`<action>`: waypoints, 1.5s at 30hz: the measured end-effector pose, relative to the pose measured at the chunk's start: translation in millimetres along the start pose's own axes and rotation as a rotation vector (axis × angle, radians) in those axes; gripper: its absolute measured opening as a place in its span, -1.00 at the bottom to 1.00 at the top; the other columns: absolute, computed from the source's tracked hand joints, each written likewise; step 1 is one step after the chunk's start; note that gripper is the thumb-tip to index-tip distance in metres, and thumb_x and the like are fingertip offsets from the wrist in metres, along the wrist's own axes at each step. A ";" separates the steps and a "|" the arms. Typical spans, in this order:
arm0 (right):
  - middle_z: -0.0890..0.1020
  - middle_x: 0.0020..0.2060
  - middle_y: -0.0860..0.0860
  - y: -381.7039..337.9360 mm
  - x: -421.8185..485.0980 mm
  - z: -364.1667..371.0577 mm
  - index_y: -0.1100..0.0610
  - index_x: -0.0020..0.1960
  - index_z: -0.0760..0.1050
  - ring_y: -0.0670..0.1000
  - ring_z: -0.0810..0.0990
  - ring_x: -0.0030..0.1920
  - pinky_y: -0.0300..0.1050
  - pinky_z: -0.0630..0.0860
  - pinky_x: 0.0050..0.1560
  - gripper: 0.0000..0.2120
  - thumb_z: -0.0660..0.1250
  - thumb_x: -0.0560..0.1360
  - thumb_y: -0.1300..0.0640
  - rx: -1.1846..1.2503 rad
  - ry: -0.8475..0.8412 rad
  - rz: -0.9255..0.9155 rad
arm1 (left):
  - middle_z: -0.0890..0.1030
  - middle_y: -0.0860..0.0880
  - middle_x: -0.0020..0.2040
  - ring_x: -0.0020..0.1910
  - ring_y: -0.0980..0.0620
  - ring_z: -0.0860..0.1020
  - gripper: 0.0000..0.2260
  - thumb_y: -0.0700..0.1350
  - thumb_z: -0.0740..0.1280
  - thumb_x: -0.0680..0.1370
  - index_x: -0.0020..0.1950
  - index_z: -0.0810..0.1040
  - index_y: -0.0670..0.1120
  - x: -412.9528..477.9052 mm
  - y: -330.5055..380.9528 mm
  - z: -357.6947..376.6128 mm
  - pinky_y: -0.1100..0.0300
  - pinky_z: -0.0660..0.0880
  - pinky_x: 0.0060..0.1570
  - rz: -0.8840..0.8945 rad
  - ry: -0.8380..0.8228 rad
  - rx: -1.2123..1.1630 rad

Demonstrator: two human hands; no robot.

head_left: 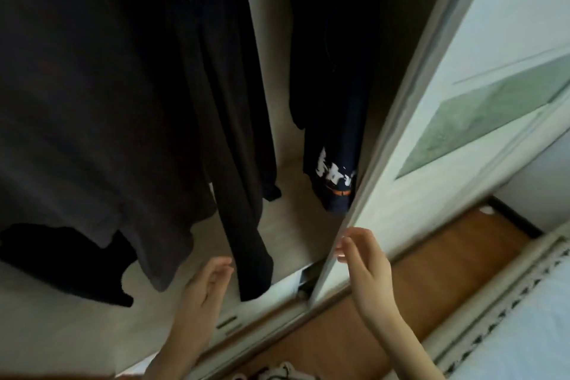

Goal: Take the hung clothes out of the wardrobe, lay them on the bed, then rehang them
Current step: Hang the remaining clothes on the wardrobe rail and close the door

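navy garment [334,176] white print unreadable; right hand [364,259] beside door edge [354,210]

In the wardrobe [296,225], hung clothes [108,102] fill the left; another garment [333,133] hangs further right and deeper in, just beside the sliding door [431,133]. Right of the door lies a strip of floor [416,281], then the bed [524,327].

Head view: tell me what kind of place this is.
Most likely a bedroom, seen at an open wardrobe. Dark clothes hang inside it, a pale sliding door stands beside them, and what looks like a white bed edge with patterned trim lies across the wooden floor.
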State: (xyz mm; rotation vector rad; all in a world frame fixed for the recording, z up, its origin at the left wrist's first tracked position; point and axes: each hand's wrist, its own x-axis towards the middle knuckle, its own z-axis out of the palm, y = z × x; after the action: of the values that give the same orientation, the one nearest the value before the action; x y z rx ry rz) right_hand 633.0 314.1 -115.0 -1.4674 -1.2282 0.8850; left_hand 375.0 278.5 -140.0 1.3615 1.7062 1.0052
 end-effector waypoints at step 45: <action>0.47 0.17 0.06 -31.9 -42.5 95.1 -0.19 0.09 0.31 0.02 0.52 0.10 -0.03 0.57 0.12 -0.63 0.44 0.41 -0.16 -0.008 0.114 -0.221 | 0.64 0.08 -0.03 -0.04 0.21 0.58 -0.88 -0.09 0.20 0.62 0.08 0.50 0.06 -122.0 -136.0 -60.0 0.51 0.38 -0.16 -0.353 0.171 0.036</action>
State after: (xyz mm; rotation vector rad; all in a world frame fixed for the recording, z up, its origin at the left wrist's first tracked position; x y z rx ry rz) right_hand 526.0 294.4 -110.0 -1.3390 -1.2805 0.6409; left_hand 286.8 132.0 -228.0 0.9692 2.0135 0.9096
